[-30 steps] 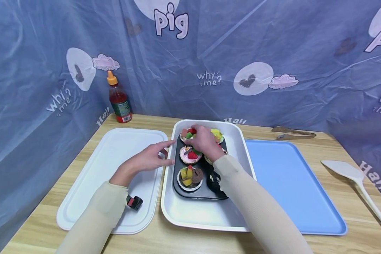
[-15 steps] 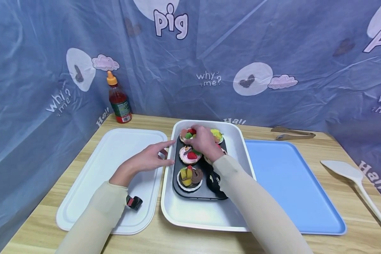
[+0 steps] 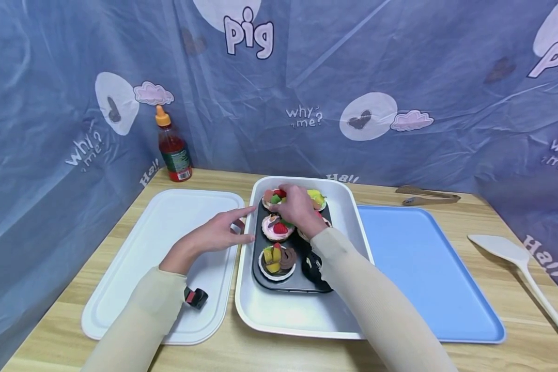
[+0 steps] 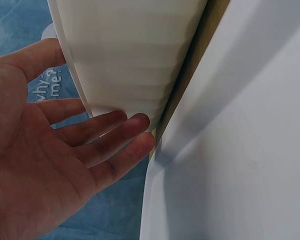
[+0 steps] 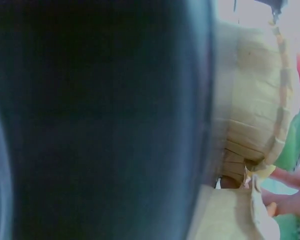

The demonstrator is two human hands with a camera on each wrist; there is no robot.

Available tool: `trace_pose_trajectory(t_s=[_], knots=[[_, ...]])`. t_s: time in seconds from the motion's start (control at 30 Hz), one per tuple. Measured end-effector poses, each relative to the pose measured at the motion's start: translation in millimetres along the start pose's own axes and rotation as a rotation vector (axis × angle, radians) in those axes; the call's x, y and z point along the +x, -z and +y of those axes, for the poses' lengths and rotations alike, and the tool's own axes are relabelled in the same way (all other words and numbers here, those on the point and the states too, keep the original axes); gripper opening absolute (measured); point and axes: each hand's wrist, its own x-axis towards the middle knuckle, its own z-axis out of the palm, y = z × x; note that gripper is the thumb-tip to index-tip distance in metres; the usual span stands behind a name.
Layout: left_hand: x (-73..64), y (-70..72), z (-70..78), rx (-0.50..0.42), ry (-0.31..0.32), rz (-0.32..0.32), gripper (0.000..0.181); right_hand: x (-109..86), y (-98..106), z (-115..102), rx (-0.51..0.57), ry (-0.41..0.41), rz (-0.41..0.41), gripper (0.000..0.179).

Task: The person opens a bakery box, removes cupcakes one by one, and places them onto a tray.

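In the head view a dark muffin tin [image 3: 272, 285] lies inside a deep white tray [image 3: 302, 318], with several small fruit tarts in its cups. My right hand [image 3: 297, 206] reaches over the tin, thumb and fingers round the rear-left tart [image 3: 268, 199], which has red and green pieces on top. The pink cream tart [image 3: 272, 230] and the chocolate-and-yellow tart [image 3: 273, 266] sit nearer me. My left hand [image 3: 220, 230] is at the tray's left wall, fingers extended and spread. In the left wrist view its fingertips are by the tray's outer wall [image 4: 130, 55].
A flat white tray [image 3: 167, 217] lies on the left and a blue tray [image 3: 409, 258] on the right. Behind stand a red sauce bottle [image 3: 174, 147] and metal tongs [image 3: 428, 197]. A white spatula [image 3: 507, 250] lies far right. Cloth walls close off the back.
Both hands keep their places at the tray and the tart. The head view shifts only very slightly.
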Motion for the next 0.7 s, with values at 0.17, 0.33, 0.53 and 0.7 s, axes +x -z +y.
trace_pose_trajectory(t_s=[0.17,0.33,0.53,0.7], knots=[[-0.9,0.0,0.1,-0.009,0.01,-0.005,0.074,0.0,-0.9,0.5,0.006,0.008,0.002,0.037],[-0.8,-0.1,-0.5,-0.015,0.018,-0.007,0.074,-0.2,-1.4,0.7,0.0,0.012,0.008,0.032],[-0.2,-0.4,-1.5,-0.014,0.012,-0.007,0.074,-0.3,-0.9,1.1,0.007,0.03,0.017,0.026],[0.6,-0.3,-2.1,-0.02,0.013,-0.008,0.073,0.2,-0.8,1.8,0.019,0.043,0.024,0.03]])
